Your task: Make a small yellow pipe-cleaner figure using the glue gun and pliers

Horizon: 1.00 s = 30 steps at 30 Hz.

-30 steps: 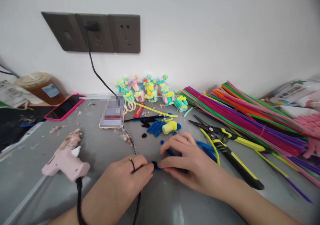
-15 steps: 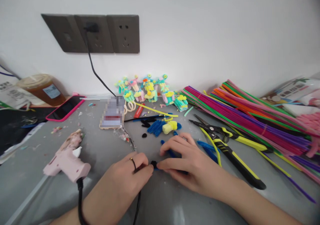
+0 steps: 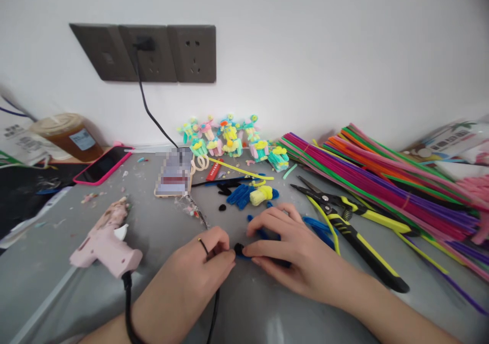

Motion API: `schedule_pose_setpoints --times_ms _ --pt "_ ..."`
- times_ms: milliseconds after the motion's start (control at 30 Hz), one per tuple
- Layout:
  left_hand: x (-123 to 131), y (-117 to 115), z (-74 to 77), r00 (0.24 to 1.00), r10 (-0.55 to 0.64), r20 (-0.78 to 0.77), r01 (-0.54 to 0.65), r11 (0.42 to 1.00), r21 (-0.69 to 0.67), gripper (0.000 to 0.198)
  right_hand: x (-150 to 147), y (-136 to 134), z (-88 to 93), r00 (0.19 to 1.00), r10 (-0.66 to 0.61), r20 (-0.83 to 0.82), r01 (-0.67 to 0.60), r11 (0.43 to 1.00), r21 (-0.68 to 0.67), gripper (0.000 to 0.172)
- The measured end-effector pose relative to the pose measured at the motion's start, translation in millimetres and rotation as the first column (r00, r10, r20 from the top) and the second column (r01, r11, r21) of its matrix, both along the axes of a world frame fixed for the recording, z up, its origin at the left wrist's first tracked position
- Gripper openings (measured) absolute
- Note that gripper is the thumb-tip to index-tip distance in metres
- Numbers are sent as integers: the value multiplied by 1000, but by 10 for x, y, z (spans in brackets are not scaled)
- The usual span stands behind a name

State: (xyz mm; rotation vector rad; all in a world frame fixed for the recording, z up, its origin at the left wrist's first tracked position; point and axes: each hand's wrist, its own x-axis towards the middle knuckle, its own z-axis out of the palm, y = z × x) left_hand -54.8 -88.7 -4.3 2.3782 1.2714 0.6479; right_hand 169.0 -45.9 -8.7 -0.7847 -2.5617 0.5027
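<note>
A small coil of black pipe cleaner, with blue pipe cleaner showing at its edge, lies low over the table between my hands. My left hand pinches it from the left with thumb and forefinger. From the right, my right hand has its fingers curled and its fingertips closed against the same piece. Under my right palm, more blue pipe cleaner is partly hidden. Just beyond my fingers sit a bent blue pipe cleaner bundle, a yellow bundle and a small black ball.
A pink glue gun lies left, its cord passing my left forearm. Black-and-yellow pliers and pipe cleaner bundles lie right. Behind are a phone, pastel figures, a pink-cased phone and a drink cup.
The view has shifted slightly, so everything appears a little farther right. Both hands keep nearly the same pose around the black coil, which shows slightly more between my fingertips.
</note>
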Motion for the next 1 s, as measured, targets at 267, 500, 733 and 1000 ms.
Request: schedule_pose_setpoints --times_ms 267,500,733,1000 --pt "-14 8 -35 995 -46 -86 50 997 50 28 -7 0 13 1000 -12 13 12 1000 12 21" --pt "-5 -5 -36 966 -81 -244 89 996 24 25 -14 1 19 1000 -13 22 13 1000 6 22" --pt "-8 1 -23 962 -86 -257 100 994 40 22 -14 -5 17 999 -9 40 9 1000 -5 21" --pt "-11 -11 -43 964 -65 -258 85 994 67 24 -20 -10 43 997 -2 77 2 1000 3 20"
